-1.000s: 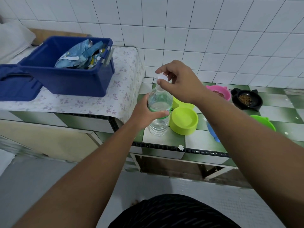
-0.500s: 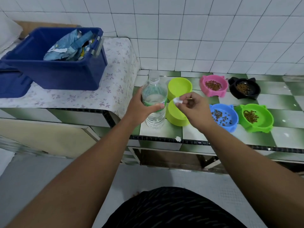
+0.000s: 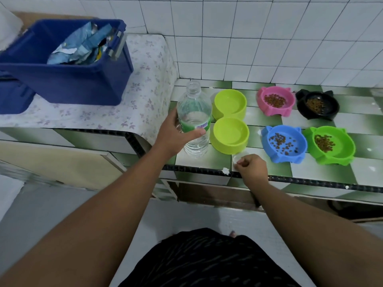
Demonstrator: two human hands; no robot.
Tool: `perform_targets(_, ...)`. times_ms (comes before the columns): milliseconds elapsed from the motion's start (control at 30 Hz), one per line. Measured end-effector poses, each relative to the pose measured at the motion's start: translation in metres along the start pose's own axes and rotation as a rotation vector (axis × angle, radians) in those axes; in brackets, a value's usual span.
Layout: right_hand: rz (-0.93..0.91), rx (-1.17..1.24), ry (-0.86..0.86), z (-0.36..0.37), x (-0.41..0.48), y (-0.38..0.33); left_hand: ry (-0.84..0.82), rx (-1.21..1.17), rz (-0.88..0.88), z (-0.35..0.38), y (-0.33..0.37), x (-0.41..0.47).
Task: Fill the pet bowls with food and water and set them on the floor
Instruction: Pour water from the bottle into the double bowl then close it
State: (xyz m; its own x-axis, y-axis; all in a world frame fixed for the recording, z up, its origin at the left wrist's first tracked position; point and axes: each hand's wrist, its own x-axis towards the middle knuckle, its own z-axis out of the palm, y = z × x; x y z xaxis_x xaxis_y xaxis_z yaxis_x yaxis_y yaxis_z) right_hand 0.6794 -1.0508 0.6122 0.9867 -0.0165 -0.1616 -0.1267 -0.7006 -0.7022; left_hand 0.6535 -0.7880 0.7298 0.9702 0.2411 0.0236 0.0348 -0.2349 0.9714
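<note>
My left hand [image 3: 178,132] grips a clear water bottle [image 3: 194,119] that stands upright and uncapped on the tiled counter [image 3: 217,160]. My right hand [image 3: 251,166] holds the white bottle cap [image 3: 237,159] down at the counter's front edge. Right of the bottle sits a yellow-green double bowl [image 3: 230,119] with both cups empty. Kibble lies in the pink bowl [image 3: 274,101], the black bowl [image 3: 317,105], the blue bowl [image 3: 284,143] and the green bowl [image 3: 330,145].
A blue plastic bin [image 3: 68,65] holding a crumpled food bag [image 3: 83,46] stands on the raised, flower-patterned ledge at the left. White wall tiles back the counter. Grey floor lies below, in front of my legs.
My right hand took the cap off the bottle top, carried it down past the bowls and now holds it at the counter's front edge. The left hand kept its hold on the bottle.
</note>
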Motion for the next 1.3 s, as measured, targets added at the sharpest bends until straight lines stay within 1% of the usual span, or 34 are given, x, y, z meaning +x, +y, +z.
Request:
perform_targets(200, 0.034, 0.026, -0.002, 0.000, 0.002, -0.001, -0.022, -0.008, -0.045, -0.002, -0.011, 0.000)
perform_targets(367, 0.006, 0.055, 0.019, -0.003, -0.004, 0.001, -0.056, -0.008, -0.072, 0.000, -0.021, -0.003)
perform_targets(533, -0.034, 0.152, 0.105, -0.009, -0.011, 0.003, -0.056, -0.006, -0.045, 0.001, -0.022, -0.003)
perform_targets(733, -0.121, 0.184, 0.125, -0.017, -0.018, -0.007, 0.027, 0.029, 0.025, 0.009, -0.008, 0.003)
perform_targets(900, -0.129, 0.280, 0.124, -0.022, -0.022, -0.025, 0.119, 0.061, 0.001, 0.012, 0.000, 0.004)
perform_targets(1000, -0.144, 0.337, 0.104, -0.027, -0.026, -0.038, 0.168, 0.038, 0.020, 0.012, 0.010, 0.002)
perform_targets(1200, -0.269, 0.356, -0.007, -0.032, -0.028, -0.057, 0.228, -0.045, 0.070, 0.014, 0.047, 0.007)
perform_targets(1267, -0.211, 0.486, -0.006, -0.038, -0.027, -0.072, 0.235, -0.090, 0.081, 0.022, 0.062, 0.009)
perform_targets(1300, -0.134, 0.584, 0.000, -0.042, -0.025, -0.079, 0.236, -0.120, 0.083, 0.028, 0.069, 0.010)
